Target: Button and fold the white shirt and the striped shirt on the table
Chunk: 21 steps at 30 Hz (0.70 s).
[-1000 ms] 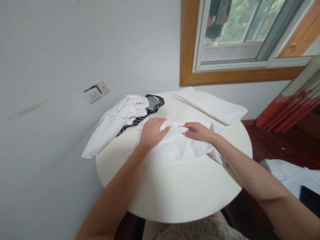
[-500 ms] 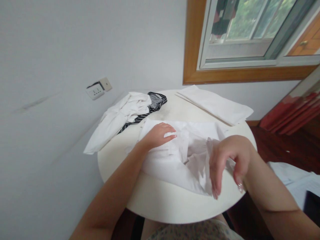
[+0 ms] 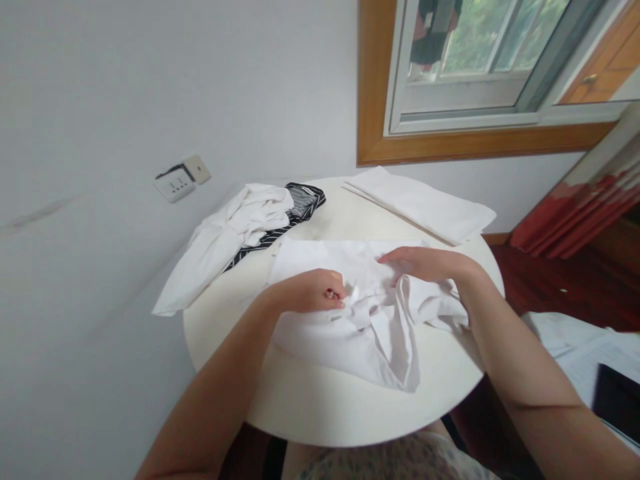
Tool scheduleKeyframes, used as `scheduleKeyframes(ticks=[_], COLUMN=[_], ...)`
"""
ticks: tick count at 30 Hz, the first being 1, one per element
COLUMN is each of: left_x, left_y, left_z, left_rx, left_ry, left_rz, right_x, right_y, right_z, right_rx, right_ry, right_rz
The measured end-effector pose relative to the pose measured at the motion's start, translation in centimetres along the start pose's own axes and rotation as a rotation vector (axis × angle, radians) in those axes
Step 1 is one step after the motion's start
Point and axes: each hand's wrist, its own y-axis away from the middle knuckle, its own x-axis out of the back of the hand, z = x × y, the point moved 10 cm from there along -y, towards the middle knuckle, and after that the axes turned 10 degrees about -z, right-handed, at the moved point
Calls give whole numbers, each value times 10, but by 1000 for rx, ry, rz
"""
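Note:
A white shirt lies loosely bunched over the middle of the round white table, one fold hanging toward the front edge. My left hand is closed on the cloth near its left-centre, fingers curled in. On the far right part of the shirt, my right hand grips the fabric; its fingers point left and some are hidden among the folds. A loose end of the shirt bunches beneath my right wrist.
At the back left, a crumpled white garment rests on black striped cloth and overhangs the table edge. A flat folded white cloth lies at the back right. The wall, with a socket, stands close on the left.
My right hand has moved left and away from me, from hanging over the shirt's right side onto its fabric. My left hand has gone from lying spread to closed on the cloth.

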Motion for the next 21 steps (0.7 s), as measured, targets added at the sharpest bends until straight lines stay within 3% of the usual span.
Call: scheduleKeyframes(ticks=[4,7,9,14,18,21], left_x=[-22,-20,-14,10,6,4], left_y=[17,26,21,5,0,2], left_z=[65,86,77,19,-11,-23], left_rx=[-351,-445,-371,-97,35,98], left_ry=[329,435,452,321,202,169], left_rz=[-408,-493,-414,-4,6,-5], right_x=[-19,-31,-39,-42,-27,-5], right_y=[7,8,6,-1,-4,-3], right_z=[-14,-29,-36,-48,-46,-36], right_rx=[134,164,148,114,63,3], right_ry=[5,51,107,214,229,162], right_rz=[-173,-234,-242,-204,-151,-21])
